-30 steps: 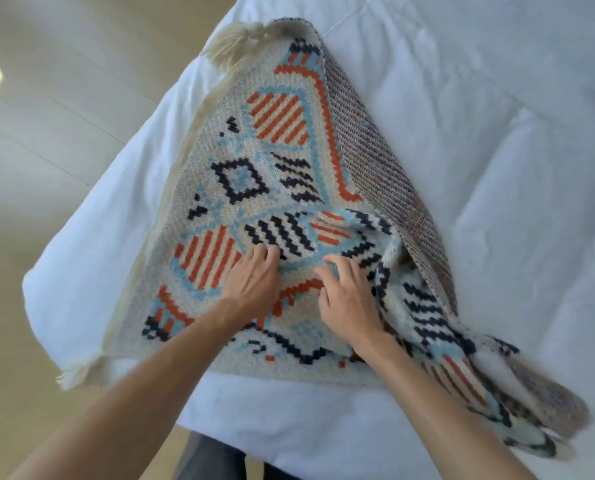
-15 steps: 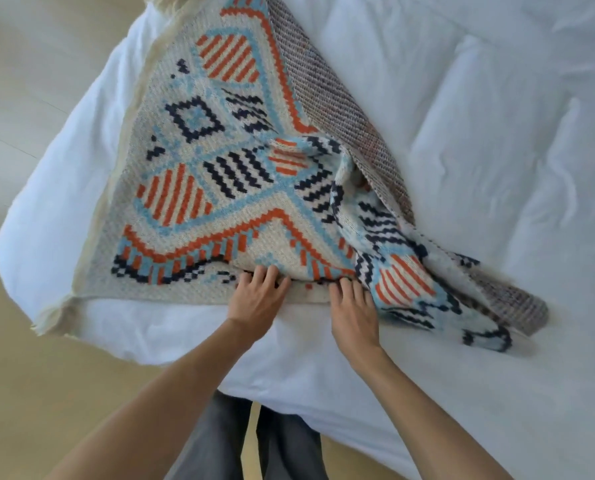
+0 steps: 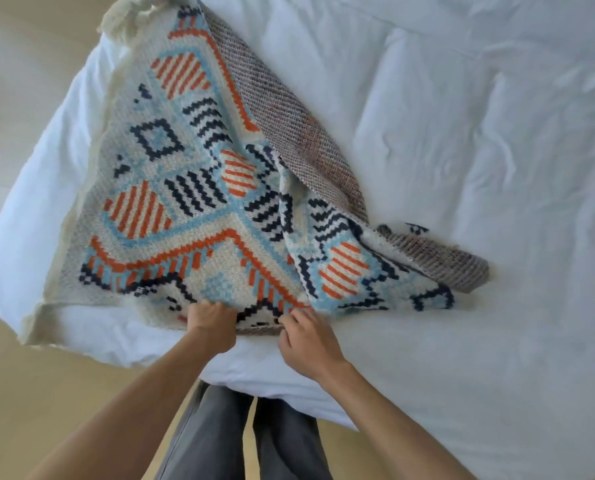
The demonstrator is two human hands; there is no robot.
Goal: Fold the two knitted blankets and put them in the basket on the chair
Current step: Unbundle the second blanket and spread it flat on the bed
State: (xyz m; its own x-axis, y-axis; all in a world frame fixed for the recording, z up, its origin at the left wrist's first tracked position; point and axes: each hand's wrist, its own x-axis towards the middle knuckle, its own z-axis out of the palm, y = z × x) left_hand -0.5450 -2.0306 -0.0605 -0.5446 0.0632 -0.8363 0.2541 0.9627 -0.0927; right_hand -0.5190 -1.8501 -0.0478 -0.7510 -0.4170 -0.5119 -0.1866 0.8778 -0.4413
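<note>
Nearest the camera are the person's grey trousers (image 3: pixel 216 441) against the foot of the bed, with both bare forearms reaching forward over it. The left hand (image 3: pixel 212 325) and right hand (image 3: pixel 308 339) sit close together at the near hem of the patterned blanket (image 3: pixel 185 209). A second ago they lay flat in the middle of the pattern, smoothing it, and half a second ago they rested straight-fingered at the hem. Now the fingers of both are curled and grip that edge. This suggests the flattening is over and a fold away from the body is about to start, with the task at an early stage. Beyond the hands the blanket lies spread on the white duvet (image 3: pixel 479 168), flat on its left half. Its right side is bunched and turned over, showing a grey-brown woven underside (image 3: pixel 299 133), and that rumpled part would spoil a clean fold unless straightened. A cream tassel (image 3: pixel 130 13) marks the far corner near the pale floor (image 3: pixel 15 57). The second blanket, the basket and the chair are not in view.
</note>
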